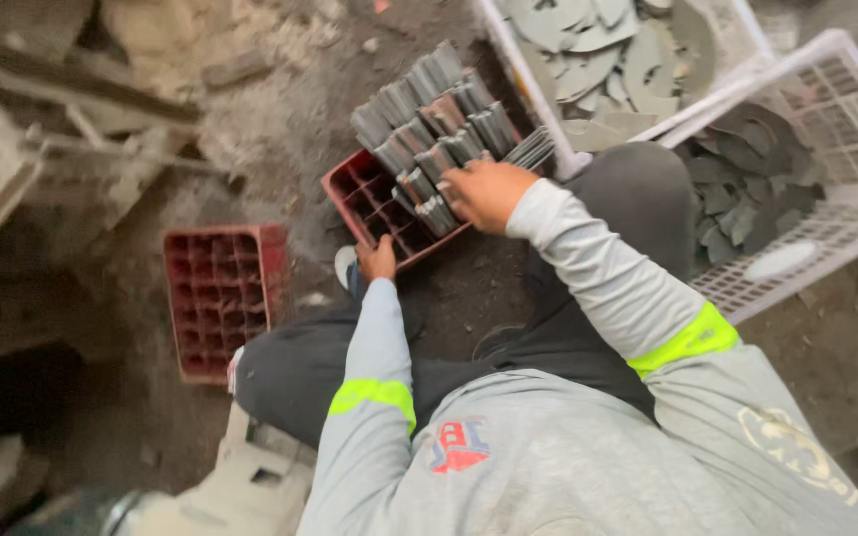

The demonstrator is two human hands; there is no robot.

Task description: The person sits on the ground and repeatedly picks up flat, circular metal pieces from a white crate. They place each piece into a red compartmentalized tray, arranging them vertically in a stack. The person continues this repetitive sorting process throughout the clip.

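A red compartmented crate (364, 197) lies on the dirt floor in front of me, most of its cells filled with upright bundles of flat grey metal pieces (439, 114). My right hand (486, 192) rests on the bundles at the crate's near right side, fingers curled over a bundle of metal pieces. My left hand (378, 260) grips the crate's near edge. Both arms wear grey sleeves with yellow-green bands.
A second red divided crate (222, 296) sits at the left with nothing in its cells. Two white plastic baskets (851, 99) at the upper right hold curved grey metal blanks (747, 179). Concrete rubble and a metal frame (71, 119) lie at the upper left.
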